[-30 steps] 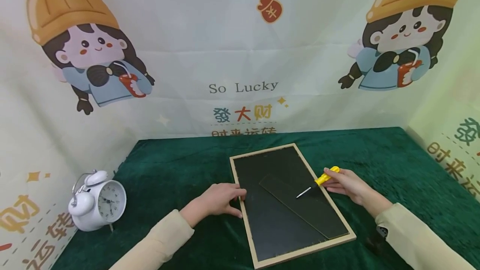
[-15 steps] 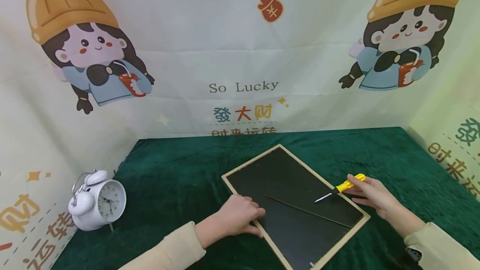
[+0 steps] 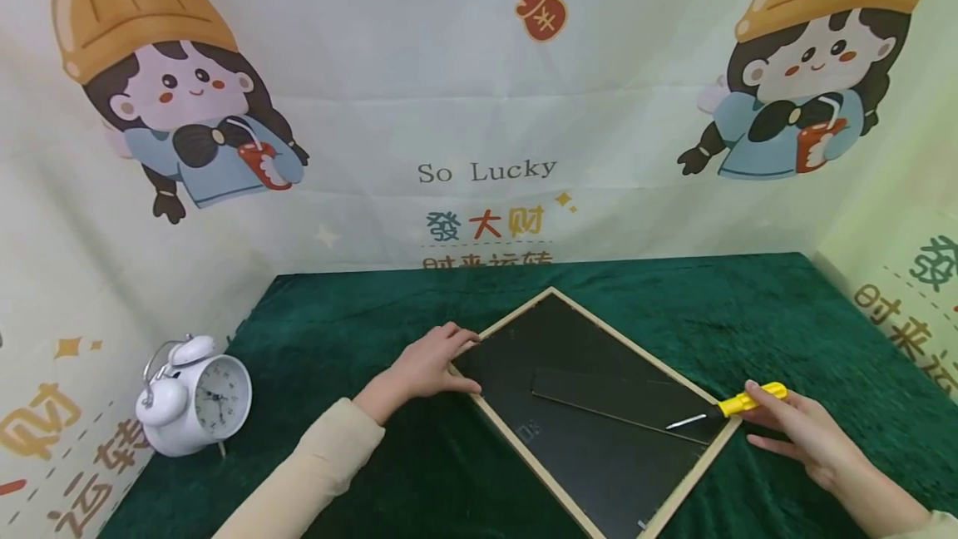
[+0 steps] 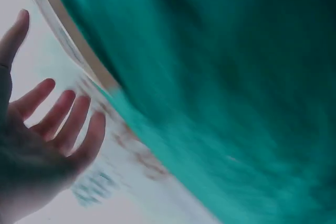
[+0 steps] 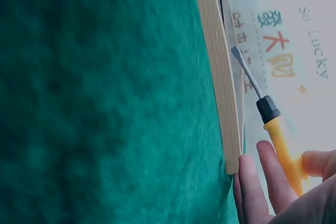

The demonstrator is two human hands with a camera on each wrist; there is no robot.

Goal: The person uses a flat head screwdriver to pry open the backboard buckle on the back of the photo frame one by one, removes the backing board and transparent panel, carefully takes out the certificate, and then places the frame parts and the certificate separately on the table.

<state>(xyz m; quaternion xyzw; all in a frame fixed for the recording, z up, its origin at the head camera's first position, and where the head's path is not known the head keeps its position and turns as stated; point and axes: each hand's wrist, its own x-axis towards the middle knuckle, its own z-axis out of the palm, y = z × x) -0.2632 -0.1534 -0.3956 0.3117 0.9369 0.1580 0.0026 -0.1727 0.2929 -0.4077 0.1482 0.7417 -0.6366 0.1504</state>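
Note:
A rectangular wooden frame with a black board lies turned at an angle on the green cloth. A long black flap shows on the board. My left hand is at the frame's left corner, thumb and fingers spread on either side of it; in the left wrist view the hand has its fingers apart. Between thumb and fingers, my right hand holds a yellow-handled screwdriver by the frame's right corner. Its flat metal tip points left over the board, and the right wrist view shows the screwdriver beside the wooden edge.
A white twin-bell alarm clock stands at the left edge of the green cloth. Behind the table hangs a printed white curtain, which also runs along both sides. A small white tab sits near the board's bottom corner.
The frame has turned counterclockwise on the cloth. My left hand moved right with its edge, then back up to the left corner. My right hand shifted right and nearer with the screwdriver.

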